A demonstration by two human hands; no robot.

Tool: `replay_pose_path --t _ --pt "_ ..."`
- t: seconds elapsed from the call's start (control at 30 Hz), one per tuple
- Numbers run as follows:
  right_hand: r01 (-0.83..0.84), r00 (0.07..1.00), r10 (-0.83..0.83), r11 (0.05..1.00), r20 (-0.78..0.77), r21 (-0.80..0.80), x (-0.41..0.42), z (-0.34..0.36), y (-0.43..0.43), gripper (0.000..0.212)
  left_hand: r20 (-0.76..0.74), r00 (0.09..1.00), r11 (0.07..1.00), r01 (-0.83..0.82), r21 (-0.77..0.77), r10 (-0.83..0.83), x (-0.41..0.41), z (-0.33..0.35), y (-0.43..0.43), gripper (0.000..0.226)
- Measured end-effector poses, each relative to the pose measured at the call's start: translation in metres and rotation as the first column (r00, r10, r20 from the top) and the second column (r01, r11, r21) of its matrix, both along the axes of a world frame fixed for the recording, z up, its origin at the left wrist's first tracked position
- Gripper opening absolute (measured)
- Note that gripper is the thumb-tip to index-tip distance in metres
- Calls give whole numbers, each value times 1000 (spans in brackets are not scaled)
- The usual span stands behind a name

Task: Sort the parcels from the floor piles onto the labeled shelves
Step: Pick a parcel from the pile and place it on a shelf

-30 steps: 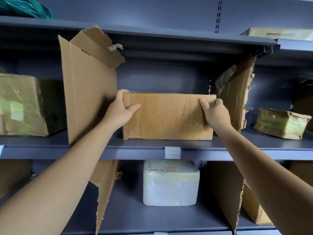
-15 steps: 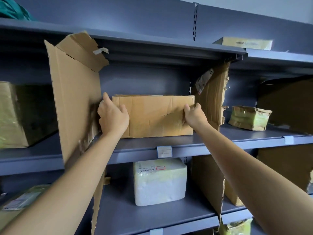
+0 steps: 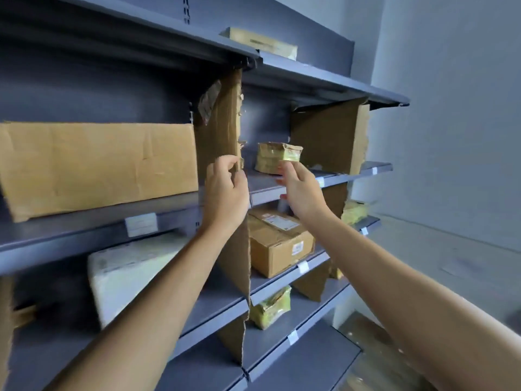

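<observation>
Cardboard is out of both hands, as far as I can see. The left hand (image 3: 225,190) hangs with its fingers loosely curled right at the torn front edge of the cardboard divider (image 3: 222,128). With the blur I cannot tell whether the fingertips brush it. The right hand (image 3: 298,190) is spread and relaxed, holding nothing, just in front of the small yellow-taped parcel (image 3: 279,158).

I see the large brown box (image 3: 98,165) sitting on the middle shelf (image 3: 84,235), left of that divider, with its right end up against it. The taped parcel sits in the bay between that divider and a second divider (image 3: 329,136). One shelf down, a white foam box (image 3: 132,266) lies on the left and a labelled carton (image 3: 282,244) on the right. Lower still is a yellow-green packet (image 3: 270,307). A flat parcel (image 3: 265,43) lies on the top shelf.

I read a strip of bare shelf in front of the big box, and open room above it.
</observation>
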State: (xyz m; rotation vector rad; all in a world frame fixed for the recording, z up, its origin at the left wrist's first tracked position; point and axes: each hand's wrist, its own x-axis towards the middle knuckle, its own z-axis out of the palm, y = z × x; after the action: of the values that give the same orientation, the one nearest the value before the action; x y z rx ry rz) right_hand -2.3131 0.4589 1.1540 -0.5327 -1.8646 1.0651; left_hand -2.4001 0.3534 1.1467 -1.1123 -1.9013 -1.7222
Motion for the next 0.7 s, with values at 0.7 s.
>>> replay_pose_path --t 0.7 --pt "618 773 -634 752 1 -229 679 -105 196 34 348 548 546 830 -114 -761 648 -109 296 22"
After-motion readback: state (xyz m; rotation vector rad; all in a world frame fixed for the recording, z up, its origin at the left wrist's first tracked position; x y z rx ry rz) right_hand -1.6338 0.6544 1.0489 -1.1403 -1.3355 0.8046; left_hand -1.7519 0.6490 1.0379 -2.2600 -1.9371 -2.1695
